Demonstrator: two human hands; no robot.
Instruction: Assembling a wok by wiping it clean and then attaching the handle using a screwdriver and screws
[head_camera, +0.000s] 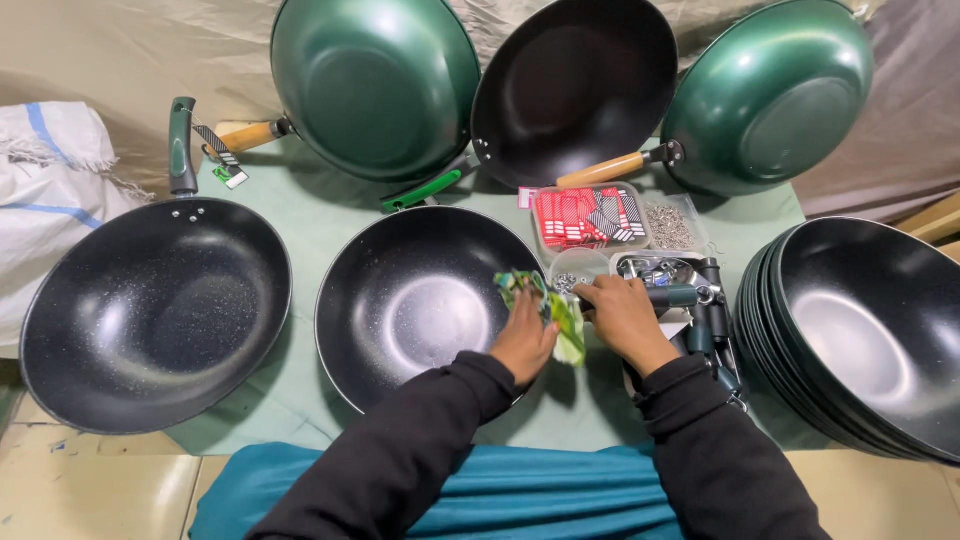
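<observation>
My left hand (522, 340) pinches a green printed label (548, 305) at the centre wok's (410, 300) right rim; my right hand (625, 315) grips a tool handle (672, 296). Red-patterned packet box (588, 216) just behind, pale green tablecloth (330, 215) underneath.

Crumpled green printed label (545, 300) at the rim of a handleless black speckled wok (415, 300).

This looks like a small cookware assembly workshop. Many near-identical woks crowd a green-covered table (300, 215): a stack of black woks (860, 330) without handles at the right, 3 finished woks (575, 85) propped against a cloth backdrop, plus a tray of screws (668, 225) and a power driver (700, 300).
</observation>
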